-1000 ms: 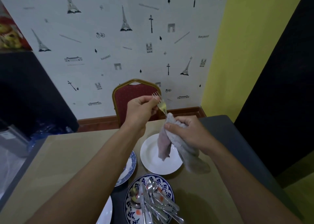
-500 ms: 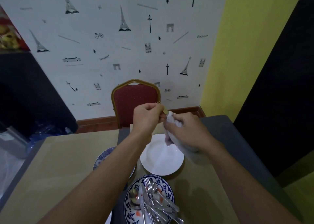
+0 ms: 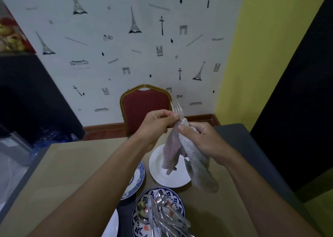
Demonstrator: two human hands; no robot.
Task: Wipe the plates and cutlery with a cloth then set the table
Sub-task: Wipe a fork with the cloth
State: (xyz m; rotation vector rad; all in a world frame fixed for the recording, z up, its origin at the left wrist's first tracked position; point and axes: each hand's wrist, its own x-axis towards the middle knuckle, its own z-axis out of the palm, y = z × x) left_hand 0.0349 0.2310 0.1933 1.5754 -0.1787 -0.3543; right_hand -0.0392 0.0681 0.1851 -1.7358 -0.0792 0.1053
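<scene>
A: Quick status pls. Where's the fork?
B: The fork [image 3: 177, 109] is up in the air over the table [image 3: 72, 164], tines up, in front of the red chair [image 3: 146, 103]. The left hand [image 3: 158, 123] pinches it just below the tines, thumb + fingers closed on the neck. The handle end runs down into the cloth [image 3: 191, 157] and is hidden there.
A: And the cloth?
B: The right hand [image 3: 201, 139] is curled round it, thumb on top, handle presumably inside the bundle. The rest hangs loose above the white plate [image 3: 173, 180], not touching it afaict.
A: Which step?
B: Looks like wiping cutlery, one pc at a time. This fork is mid-wipe, I'd say.
A: How much left?
B: Plenty. A heap of cutlery [image 3: 162, 217] (forks, spoons, prob a knife) lies on the blue-patterned plate [image 3: 177, 200] at the near edge. Can't tell which of those are wiped, if any.
A: Plates?
B: Four in view: the white one, the patterned one, a blue-rimmed plate [image 3: 139, 175] partly under the left forearm, and a sliver of a second white plate [image 3: 111, 226] at the bottom edge. All bunched close together. Can't tell if they're wiped.
A: Table set?
B: No. Nothing laid out as place settings, no cutlery beside any plate. My guess: under halfway, setting not begun.
</scene>
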